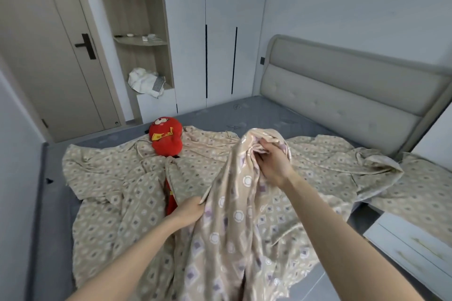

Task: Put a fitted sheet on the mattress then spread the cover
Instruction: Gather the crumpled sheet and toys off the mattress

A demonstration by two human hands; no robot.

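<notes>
Head view: your open shelf unit (pixel 144 41) in the far corner is the only thing holding anything. One board carries a few small white items, too small to tell apart. The lowest niche holds one crumpled white cloth (pixel 145 82) that hangs over its front edge. The nightstand (pixel 411 247) at your right shows two drawer fronts, both closed.

By count, you have one sheet (pixel 117 173), one red plush toy (pixel 166 137), one padded headboard (pixel 342 90), one door (pixel 49 56) and two dark vertical handles on the wardrobe (pixel 220 32).

Your sheet is beige with a repeating diamond-and-circle print. It lies rumpled and creased across the grey mattress (pixel 269 115), leaving bare mattress along the far and left sides. Its right end spills off the bed onto the nightstand top. The toy's head sits on the sheet near the far edge, and folds cover part of its body.

You hold a middle portion lifted into a peak, and its shinier face shows purple marks. Your right hand (pixel 274 166) is at the top of that peak, fingers curled into bunched fabric. Your left hand (pixel 189 211) is lower on the left slope, fingers pinching a fold.
</notes>
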